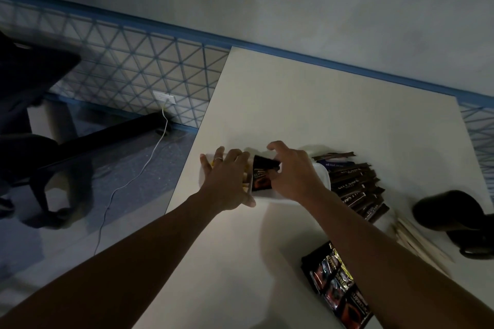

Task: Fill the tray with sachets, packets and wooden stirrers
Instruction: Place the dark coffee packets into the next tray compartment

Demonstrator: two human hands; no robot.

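The right hand [294, 173] pinches the top of a dark packet [260, 180] between thumb and curled fingers, its forefinger lifted clear above. The packet stands tilted inside the white tray [324, 177], about the middle of it. The left hand [227, 181] lies spread over the tray's left part, fingers straight, a ring on one of them, the thumb at the near rim. Under its fingers show bits of yellow sachets [245, 176], mostly hidden. The tray sits on a pale desk [320, 104], close to its left edge. Just right of the tray lies a fanned heap of dark stick sachets [355, 187], and nearer the person a bundle of wooden stirrers [419, 243]. A strip of glossy dark packets [336, 283] lies beneath the right forearm. A black object [449, 214], too dim to make out, stands at the desk's right side. On the floor to the left, a white cable [139, 176] runs up to a wall socket [165, 97].
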